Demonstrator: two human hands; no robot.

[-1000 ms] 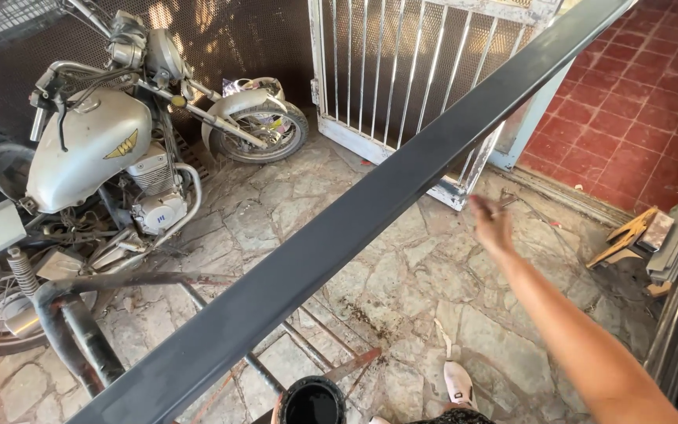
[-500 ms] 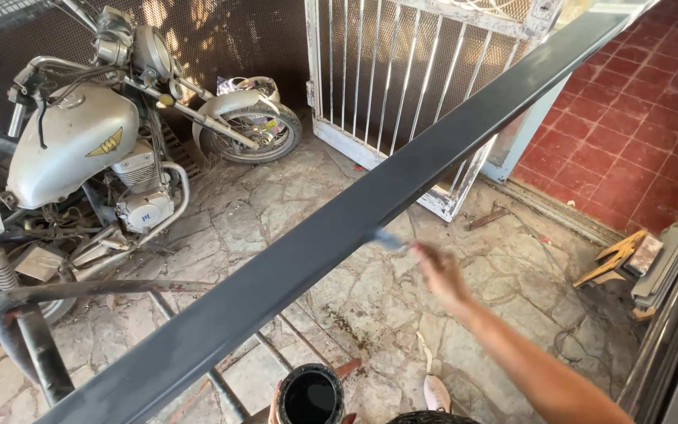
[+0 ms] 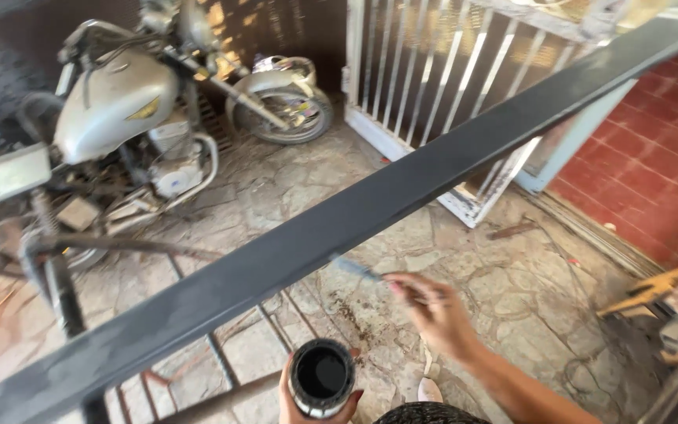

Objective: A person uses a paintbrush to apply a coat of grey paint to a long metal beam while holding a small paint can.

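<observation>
A long dark-painted metal rail (image 3: 370,208) runs diagonally from the lower left to the upper right. My right hand (image 3: 433,314) holds a thin blue-handled brush (image 3: 359,269), blurred by motion, its tip close under the rail's near edge. At the bottom edge of the view my left hand (image 3: 308,400) grips a small round can (image 3: 322,375) with black paint inside. The can sits just below the rail, left of my right wrist.
A silver motorcycle (image 3: 131,133) is parked at the left on stone paving (image 3: 512,290). A white barred gate (image 3: 425,74) stands behind, with red tiles (image 3: 653,149) to the right. A yellow tool (image 3: 653,290) lies at the right. Dark bars (image 3: 221,353) run below the rail.
My right hand has drawn back along the rail from the far upper right toward the can, carrying the brush. The view has swung slightly left and down.
</observation>
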